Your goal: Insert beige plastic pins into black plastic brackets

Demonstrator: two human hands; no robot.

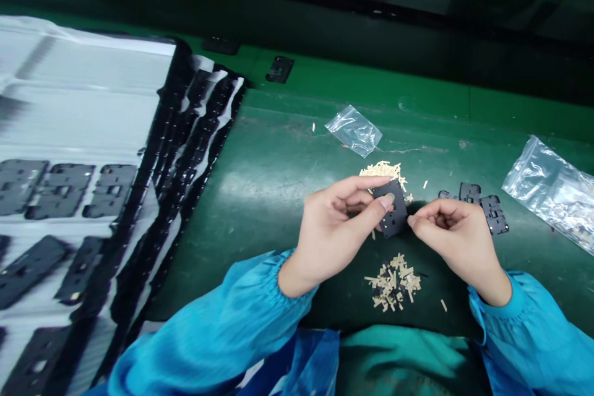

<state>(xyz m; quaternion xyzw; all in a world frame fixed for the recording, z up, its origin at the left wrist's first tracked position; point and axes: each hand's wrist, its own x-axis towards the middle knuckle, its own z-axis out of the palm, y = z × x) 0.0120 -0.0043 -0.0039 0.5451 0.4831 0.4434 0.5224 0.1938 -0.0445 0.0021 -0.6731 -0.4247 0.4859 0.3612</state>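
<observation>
A plastic bag [353,131] lies behind a pile of strips [392,283].

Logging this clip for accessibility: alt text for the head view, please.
A left hand and right hand in blue sleeves hold a small black plate over a green workbench, beside pale slivers. Rows of similar plates lie at left.

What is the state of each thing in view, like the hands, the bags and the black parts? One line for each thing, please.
left hand: gripping the black plate
black plate: held tilted, off the table
right hand: fingertips pinched at plate's edge
tan strips: loose in heaps
small bag: crumpled, flat
large bag: crumpled, contents inside
stacked plates: lying on table
</observation>
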